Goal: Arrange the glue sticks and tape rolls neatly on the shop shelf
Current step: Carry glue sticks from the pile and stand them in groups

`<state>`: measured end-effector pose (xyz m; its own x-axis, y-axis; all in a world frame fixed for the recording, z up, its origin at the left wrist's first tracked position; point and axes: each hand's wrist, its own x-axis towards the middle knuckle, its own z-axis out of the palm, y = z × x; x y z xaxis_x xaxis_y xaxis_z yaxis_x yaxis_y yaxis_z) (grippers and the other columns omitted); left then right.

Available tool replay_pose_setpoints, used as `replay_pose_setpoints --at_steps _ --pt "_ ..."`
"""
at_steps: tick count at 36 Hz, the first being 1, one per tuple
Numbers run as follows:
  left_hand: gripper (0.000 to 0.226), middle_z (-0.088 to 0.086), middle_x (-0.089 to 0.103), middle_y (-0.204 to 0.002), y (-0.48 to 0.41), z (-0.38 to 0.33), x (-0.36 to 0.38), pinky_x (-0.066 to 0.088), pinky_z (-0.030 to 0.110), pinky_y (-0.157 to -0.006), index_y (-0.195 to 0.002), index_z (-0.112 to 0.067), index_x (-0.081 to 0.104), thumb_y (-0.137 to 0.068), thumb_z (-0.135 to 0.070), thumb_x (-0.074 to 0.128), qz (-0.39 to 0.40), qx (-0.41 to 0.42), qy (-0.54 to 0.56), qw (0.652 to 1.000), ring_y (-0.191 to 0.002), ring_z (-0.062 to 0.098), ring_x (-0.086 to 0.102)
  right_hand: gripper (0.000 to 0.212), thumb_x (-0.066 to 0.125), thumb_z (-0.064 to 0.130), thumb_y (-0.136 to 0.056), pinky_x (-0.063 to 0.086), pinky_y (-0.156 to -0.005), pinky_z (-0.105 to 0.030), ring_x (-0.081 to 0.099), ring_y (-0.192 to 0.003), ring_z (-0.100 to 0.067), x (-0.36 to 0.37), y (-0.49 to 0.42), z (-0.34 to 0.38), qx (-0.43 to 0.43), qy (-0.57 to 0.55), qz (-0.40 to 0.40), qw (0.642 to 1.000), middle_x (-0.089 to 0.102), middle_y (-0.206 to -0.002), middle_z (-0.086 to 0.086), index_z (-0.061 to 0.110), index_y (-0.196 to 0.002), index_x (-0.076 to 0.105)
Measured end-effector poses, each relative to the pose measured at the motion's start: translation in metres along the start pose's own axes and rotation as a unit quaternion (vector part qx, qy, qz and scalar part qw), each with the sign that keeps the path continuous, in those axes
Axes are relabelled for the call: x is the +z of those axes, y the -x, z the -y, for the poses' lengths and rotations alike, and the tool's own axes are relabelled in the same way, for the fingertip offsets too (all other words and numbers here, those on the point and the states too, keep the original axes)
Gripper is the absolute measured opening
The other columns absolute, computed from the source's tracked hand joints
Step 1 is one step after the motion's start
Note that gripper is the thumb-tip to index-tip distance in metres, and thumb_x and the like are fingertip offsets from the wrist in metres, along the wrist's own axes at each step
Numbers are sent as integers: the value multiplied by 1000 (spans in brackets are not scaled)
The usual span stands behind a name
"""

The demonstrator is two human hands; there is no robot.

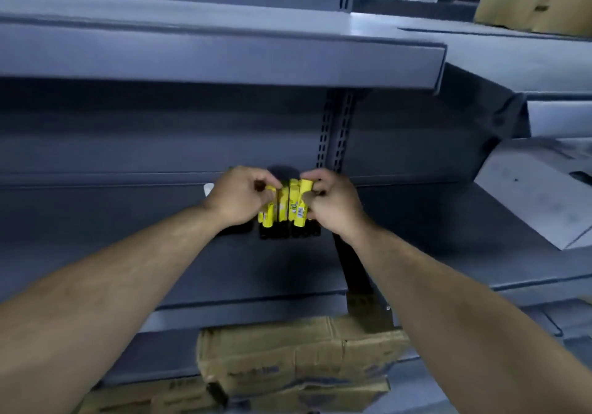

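Cardboard box [298, 356] nearest, below the grey shelf [128, 247]. Your left hand [238, 199] and right hand [336, 205] curl their fingers round a bunch of yellow glue sticks [293, 208], one hand each side, black ends down on that shelf. Upper shelf [224, 57] beyond

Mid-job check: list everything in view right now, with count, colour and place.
glue sticks: at least four, yellow with black ends, bunched over the middle shelf
middle shelf: one, grey, centre
upper shelf: one, grey, above it
lower cardboard boxes: at least two, brown, under the middle shelf
upper cardboard: brown, top right, count unclear
white scrap: one, small, left of the sticks, unidentifiable
left grip: bare, holding the sticks' left side
right grip: bare, holding their right side
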<state>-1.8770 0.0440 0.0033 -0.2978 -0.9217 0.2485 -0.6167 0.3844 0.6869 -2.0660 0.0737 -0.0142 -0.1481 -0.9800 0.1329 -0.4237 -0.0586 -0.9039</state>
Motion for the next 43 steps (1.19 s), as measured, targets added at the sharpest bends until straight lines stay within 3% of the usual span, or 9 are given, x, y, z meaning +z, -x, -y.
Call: replay_pose_setpoints --at_steps 3,5,7,12,19,26,32,38,43 --pt "14 -21 56 -85 5 6 4 37 4 -68 -95 -21 77 -87 -11 75 -12 17 -44 999 -76 -5 54 34 65 4 -91 61 -80 -49 71 -89 -23 3 -1 -1 1 -15 12 1000 68 -103 -1 34 -107 66" --pt "15 -16 55 -87 6 9 6 42 10 -71 -95 -18 77 -85 -7 76 -24 30 -63 997 -75 0 53 35 66 4 -90 61 -80 -48 71 -87 -21 2 -4 -3 -2 -15 22 1000 69 -101 0 31 -112 68" --pt "16 -8 56 -90 6 14 7 38 3 -69 -96 -15 77 -84 -4 76 -32 30 -79 996 -75 4 52 35 66 4 -90 61 -80 -46 71 -88 -20 0 -6 -3 -2 -16 29 999 69 -101 1 30 -113 68" --pt "18 -3 57 -92 4 18 10 32 1 -68 -97 -14 78 -82 -5 78 -55 21 -82 995 -73 2 49 38 65 4 -90 62 -74 -48 71 -88 -21 -1 -5 -5 4 -17 36 999 69 -106 0 39 -104 64" --pt "17 -6 53 -91 2 19 10 32 1 -66 -98 -14 77 -82 -7 79 -56 22 -84 995 -73 1 50 36 66 5 -90 63 -74 -46 71 -88 -18 -1 -7 -5 9 -20 33 999 70 -107 1 37 -108 65" --pt "18 -3 55 -94 3 22 13 44 20 -76 -99 -13 77 -82 -6 78 -57 42 -82 994 -82 14 56 35 65 5 -92 63 -75 -45 72 -85 -19 0 -7 3 13 -17 35 999 68 -107 1 30 -116 66" --pt "17 -4 54 -95 1 23 12 40 19 -74 -99 -11 76 -83 -8 78 -49 58 -102 992 -82 13 55 35 64 5 -94 62 -75 -44 71 -84 -19 2 -3 12 14 -13 40 999 65 -100 8 24 -123 65" --pt "14 -7 53 -94 0 18 13 48 28 -77 -97 -12 76 -83 -11 77 -27 81 -135 987 -81 13 54 34 64 4 -94 62 -75 -45 71 -83 -20 6 -3 14 17 -11 36 999 64 -99 8 23 -122 65" --pt "13 -4 53 -98 4 23 14 52 34 -80 -98 -10 76 -85 -11 74 -19 94 -150 984 -88 22 61 33 65 5 -93 62 -73 -46 72 -80 -22 9 -4 12 17 -10 33 999 66 -103 6 27 -119 65"
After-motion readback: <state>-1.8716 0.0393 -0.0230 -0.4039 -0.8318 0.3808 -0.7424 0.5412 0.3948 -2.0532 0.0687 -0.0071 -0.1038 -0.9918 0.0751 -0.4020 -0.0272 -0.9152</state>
